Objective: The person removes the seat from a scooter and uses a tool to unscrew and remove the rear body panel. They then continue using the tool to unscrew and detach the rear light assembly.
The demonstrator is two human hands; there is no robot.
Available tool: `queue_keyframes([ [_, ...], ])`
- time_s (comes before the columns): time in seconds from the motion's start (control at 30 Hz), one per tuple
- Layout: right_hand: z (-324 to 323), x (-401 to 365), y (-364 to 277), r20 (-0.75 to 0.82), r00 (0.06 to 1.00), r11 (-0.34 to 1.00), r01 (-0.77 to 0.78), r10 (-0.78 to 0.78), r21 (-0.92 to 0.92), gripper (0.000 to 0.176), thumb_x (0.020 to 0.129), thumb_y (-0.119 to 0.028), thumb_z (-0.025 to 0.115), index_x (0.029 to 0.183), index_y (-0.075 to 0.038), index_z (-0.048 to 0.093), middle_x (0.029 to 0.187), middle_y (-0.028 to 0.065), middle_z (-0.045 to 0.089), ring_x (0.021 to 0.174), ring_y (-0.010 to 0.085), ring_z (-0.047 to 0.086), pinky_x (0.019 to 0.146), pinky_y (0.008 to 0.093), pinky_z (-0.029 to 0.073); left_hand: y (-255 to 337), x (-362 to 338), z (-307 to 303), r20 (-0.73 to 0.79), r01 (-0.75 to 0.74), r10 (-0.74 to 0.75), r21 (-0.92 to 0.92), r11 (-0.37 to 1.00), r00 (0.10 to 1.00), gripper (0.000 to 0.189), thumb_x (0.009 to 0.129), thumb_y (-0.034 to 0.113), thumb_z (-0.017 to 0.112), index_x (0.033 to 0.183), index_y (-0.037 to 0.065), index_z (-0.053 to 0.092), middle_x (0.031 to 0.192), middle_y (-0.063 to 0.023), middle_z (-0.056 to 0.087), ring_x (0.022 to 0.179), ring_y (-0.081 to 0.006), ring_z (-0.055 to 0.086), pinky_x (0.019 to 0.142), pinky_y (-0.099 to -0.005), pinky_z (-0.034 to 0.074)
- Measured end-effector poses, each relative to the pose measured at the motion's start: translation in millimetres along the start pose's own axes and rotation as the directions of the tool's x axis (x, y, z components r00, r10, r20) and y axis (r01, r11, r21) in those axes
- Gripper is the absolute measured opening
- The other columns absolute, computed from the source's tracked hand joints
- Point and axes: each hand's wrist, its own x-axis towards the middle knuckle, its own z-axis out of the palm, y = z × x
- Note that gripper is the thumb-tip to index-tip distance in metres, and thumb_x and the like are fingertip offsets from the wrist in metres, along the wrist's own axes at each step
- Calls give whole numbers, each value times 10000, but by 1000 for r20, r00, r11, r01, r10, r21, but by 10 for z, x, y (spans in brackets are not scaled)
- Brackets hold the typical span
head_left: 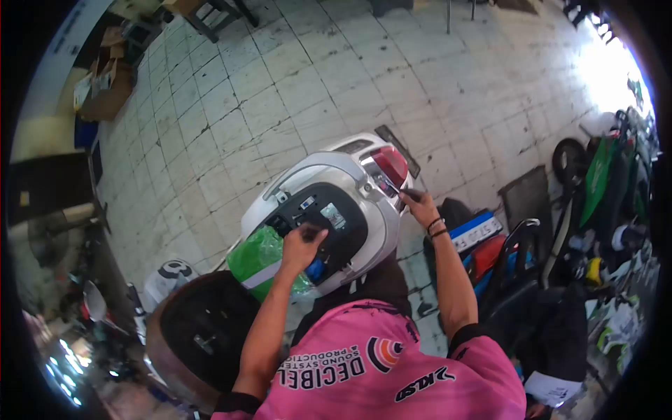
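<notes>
A white scooter (364,210) stands in front of me with its seat (199,336) swung open at lower left, black underside up. My left hand (302,245) reaches into the black under-seat compartment (336,234) with curled fingers; whether it holds anything is hidden. A green plastic bag (255,259) and a blue item (315,269) lie right beside it. My right hand (421,208) rests at the scooter's rear edge by the red tail light (390,164), closed on a thin dark tool (408,193).
Other motorbikes, one with green panels (602,182), crowd the right side, with a black stool frame (521,245) and red and blue parts by my right arm. Cardboard boxes (105,91) sit at far left. The tiled floor (294,84) stretches ahead.
</notes>
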Motion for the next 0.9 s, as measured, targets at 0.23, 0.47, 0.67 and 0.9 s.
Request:
queue_keyframes([
  [0.23,274,100,130,87,993,959,-103,83,262,369,945,-335,787,1041,21,779,833,24,727,737,97,611,663,304,485,699,958,478,49,-54,54,0,999,997,312,937,291,780,988,-14,743,840,-131,772,802,-231,753,779,-353,571],
  [0.47,306,68,60,3,996,969,-91,92,231,360,943,-322,786,1030,28,780,789,57,730,708,104,612,653,309,499,498,1062,1048,-63,21,-45,-340,940,997,373,923,226,806,1061,-67,621,935,-136,737,819,-150,699,678,-303,528],
  [0.67,218,23,-113,58,990,980,-137,130,147,380,931,-327,805,1015,43,786,782,74,739,699,121,630,643,312,509,713,1008,965,-38,177,-183,-127,976,982,618,860,250,854,1283,-88,555,954,-158,715,864,-237,700,737,-362,541],
  [0.9,132,157,-44,92,993,990,-79,69,115,401,921,-342,817,1046,38,793,857,108,778,780,118,666,721,323,546,656,1081,1048,-1,-130,159,567,814,987,674,800,427,840,1310,21,670,1451,-196,539,1445,-398,385,1195,-636,197],
])
